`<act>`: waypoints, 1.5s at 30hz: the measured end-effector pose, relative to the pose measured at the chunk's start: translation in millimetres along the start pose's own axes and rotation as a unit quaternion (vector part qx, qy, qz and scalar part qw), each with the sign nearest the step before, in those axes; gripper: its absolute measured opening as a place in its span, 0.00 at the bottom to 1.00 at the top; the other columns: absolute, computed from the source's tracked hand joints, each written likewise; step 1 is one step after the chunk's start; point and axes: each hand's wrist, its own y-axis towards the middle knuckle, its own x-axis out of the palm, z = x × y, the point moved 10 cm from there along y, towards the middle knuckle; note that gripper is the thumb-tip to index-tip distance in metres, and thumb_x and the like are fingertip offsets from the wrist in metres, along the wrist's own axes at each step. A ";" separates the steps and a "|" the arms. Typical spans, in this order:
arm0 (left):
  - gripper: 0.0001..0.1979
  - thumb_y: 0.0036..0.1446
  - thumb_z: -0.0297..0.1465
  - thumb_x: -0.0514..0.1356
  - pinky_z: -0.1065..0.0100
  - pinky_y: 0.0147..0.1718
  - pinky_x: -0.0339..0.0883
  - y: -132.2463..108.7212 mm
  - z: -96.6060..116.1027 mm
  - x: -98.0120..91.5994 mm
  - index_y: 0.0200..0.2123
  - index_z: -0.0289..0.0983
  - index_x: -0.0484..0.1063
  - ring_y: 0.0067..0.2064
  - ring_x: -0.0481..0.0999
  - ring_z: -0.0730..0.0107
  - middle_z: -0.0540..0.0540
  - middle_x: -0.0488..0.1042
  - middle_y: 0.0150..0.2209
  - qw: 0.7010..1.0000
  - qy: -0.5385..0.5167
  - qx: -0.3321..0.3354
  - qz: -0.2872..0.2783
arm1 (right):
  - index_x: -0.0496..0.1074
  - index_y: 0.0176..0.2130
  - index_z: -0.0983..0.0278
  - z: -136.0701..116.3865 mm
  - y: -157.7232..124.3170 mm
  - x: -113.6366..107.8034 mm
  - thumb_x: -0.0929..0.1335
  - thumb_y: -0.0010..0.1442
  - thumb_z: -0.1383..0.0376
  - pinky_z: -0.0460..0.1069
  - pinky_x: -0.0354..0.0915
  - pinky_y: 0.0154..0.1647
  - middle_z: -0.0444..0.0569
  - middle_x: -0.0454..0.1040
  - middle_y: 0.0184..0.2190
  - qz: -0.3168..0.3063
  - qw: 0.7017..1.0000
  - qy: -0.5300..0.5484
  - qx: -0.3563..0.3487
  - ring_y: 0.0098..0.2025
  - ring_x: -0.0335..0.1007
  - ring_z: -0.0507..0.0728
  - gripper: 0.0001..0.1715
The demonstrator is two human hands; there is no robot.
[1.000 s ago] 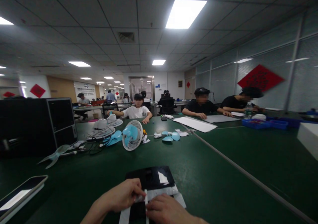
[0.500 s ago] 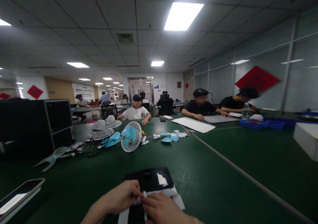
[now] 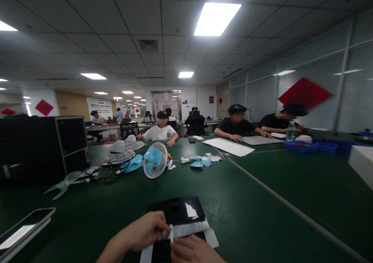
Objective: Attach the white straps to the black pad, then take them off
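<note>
A flat black panel (image 3: 163, 207) lies on the green table in front of me, with a wide white band (image 3: 192, 227) across it and ribbed white pieces (image 3: 211, 238) at its sides. A narrow white strip (image 3: 171, 234) stands out near the panel's middle. My left hand (image 3: 147, 232) pinches the strip's upper end between thumb and forefinger. Lower down, my right hand (image 3: 194, 250) has its fingers closed together against the same strip; its thumb is hidden. The bottom of the panel runs out of view.
A phone (image 3: 27, 226) lies on a white object at left, near a black computer case (image 3: 72, 138). Ahead are a white-and-blue fan head (image 3: 155, 160), loose blue blades (image 3: 201, 162) and cables. Several people sit across the table, by a white sheet (image 3: 229, 146) and blue trays (image 3: 301, 146).
My right hand has slid down and slightly right along the strip, uncovering more of the white band. My left hand keeps its pinch. The whole view has shifted slightly.
</note>
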 end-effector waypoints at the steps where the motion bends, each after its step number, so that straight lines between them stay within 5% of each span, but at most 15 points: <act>1: 0.12 0.55 0.26 0.52 0.74 0.34 0.56 -0.1 0.6 -0.3 0.37 0.42 0.75 0.39 0.67 0.73 0.51 0.68 0.40 1.000 0.000 -0.002 -0.001 | 0.69 0.46 0.62 1.2 0.2 -0.3 0.58 0.68 0.63 0.47 0.61 0.46 0.47 0.76 0.46 -0.006 1.000 0.014 0.002 0.49 0.69 0.54 0.14; 7: 0.14 0.53 0.24 0.53 0.73 0.34 0.57 -0.9 3.6 -3.8 0.37 0.43 0.75 0.39 0.68 0.72 0.51 0.69 0.39 1.000 0.010 -0.025 0.000 | 0.71 0.47 0.61 21.9 8.1 -8.1 0.62 0.63 0.59 0.47 0.61 0.48 0.48 0.76 0.45 -0.063 0.983 0.144 0.092 0.48 0.69 0.55 0.15; 13: 0.20 0.49 0.20 0.52 0.74 0.35 0.59 -3.3 4.2 -8.0 0.39 0.45 0.76 0.39 0.69 0.72 0.52 0.70 0.39 1.000 -0.004 -0.029 0.001 | 0.73 0.46 0.62 38.9 5.8 -43.2 0.60 0.63 0.64 0.47 0.62 0.48 0.49 0.76 0.44 -0.067 0.954 0.226 0.185 0.46 0.70 0.55 0.16; 19: 0.18 0.45 0.20 0.53 0.75 0.30 0.59 -3.4 -16.8 -6.8 0.38 0.40 0.73 0.34 0.68 0.74 0.51 0.71 0.39 0.997 -0.016 -0.075 0.008 | 0.75 0.42 0.64 61.1 -15.3 -63.3 0.61 0.63 0.66 0.46 0.64 0.46 0.50 0.77 0.40 -0.052 0.932 0.254 0.253 0.42 0.72 0.54 0.15; 35: 0.07 0.46 0.32 0.59 0.73 0.27 0.54 -21.5 -64.5 -7.4 0.32 0.38 0.72 0.34 0.69 0.70 0.53 0.71 0.33 0.980 -0.014 -0.198 -0.025 | 0.78 0.41 0.61 80.2 -47.4 -78.9 0.61 0.59 0.73 0.48 0.63 0.50 0.48 0.76 0.43 -0.035 0.919 0.269 0.288 0.47 0.69 0.55 0.19; 45: 0.07 0.44 0.31 0.60 0.74 0.28 0.54 -21.3 -70.3 -1.6 0.31 0.38 0.70 0.32 0.66 0.72 0.55 0.67 0.28 0.981 -0.069 -0.173 -0.045 | 0.78 0.38 0.60 86.4 -53.2 -77.1 0.63 0.57 0.72 0.47 0.62 0.48 0.48 0.76 0.41 -0.044 0.915 0.239 0.323 0.46 0.69 0.56 0.17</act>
